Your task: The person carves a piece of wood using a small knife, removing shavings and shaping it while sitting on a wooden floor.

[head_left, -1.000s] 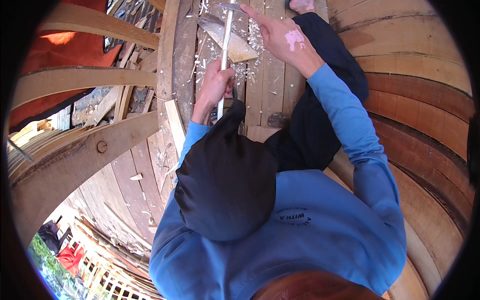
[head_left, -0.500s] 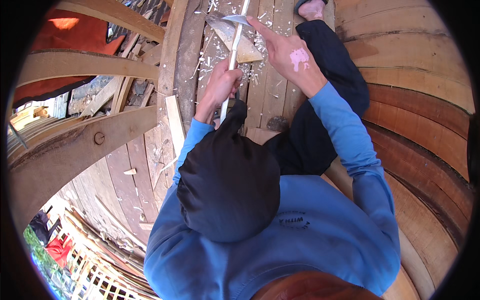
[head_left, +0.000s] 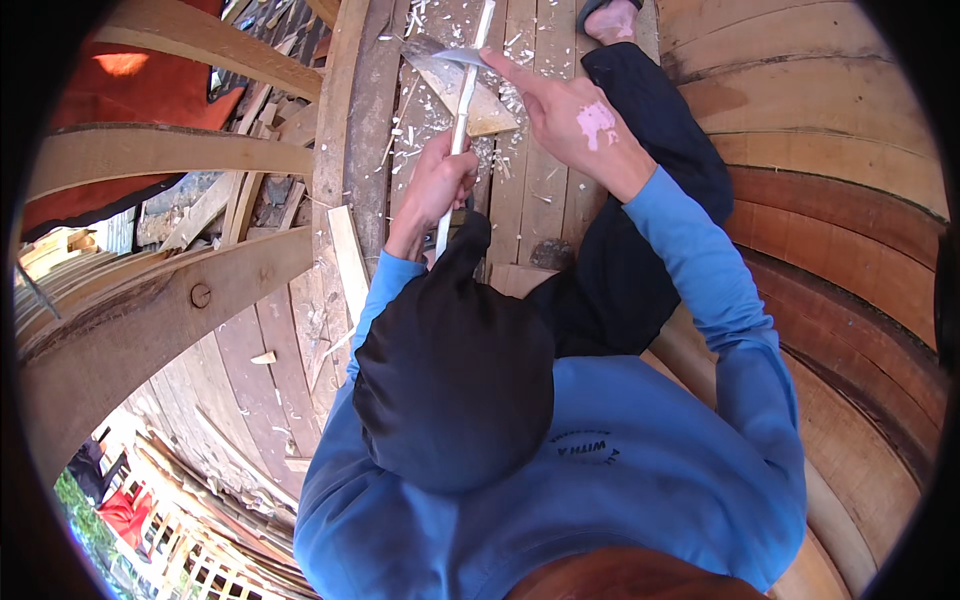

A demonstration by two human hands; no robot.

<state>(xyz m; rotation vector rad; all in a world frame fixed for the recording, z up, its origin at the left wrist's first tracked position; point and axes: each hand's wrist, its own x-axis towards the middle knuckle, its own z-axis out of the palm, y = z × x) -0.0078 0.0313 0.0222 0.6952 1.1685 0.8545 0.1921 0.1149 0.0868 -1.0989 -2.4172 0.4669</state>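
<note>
A pale, slender wooden stick (head_left: 466,95) slants up and away from my lap. My left hand (head_left: 437,185) is closed around its lower part. Farther up, the curved blade of a knife (head_left: 458,56) lies across the stick, touching it or very close to it. My right hand (head_left: 575,115) is closed on the knife, index finger stretched along toward the blade; the handle is hidden under the palm. Beneath the blade and stick, a flat triangular piece of wood (head_left: 490,115) rests on the floorboards.
White shavings are scattered over the plank floor (head_left: 545,190). A loose wooden strip (head_left: 348,262) lies left of my left forearm. Curved wooden frames (head_left: 170,285) rise on the left, and a plank wall (head_left: 820,170) curves up on the right. My dark-trousered leg (head_left: 655,130) stretches ahead.
The knife blade has come slightly nearer to me along the stick, and its angle has changed a little. Both hands keep their grips. The whole view has shifted slightly.
</note>
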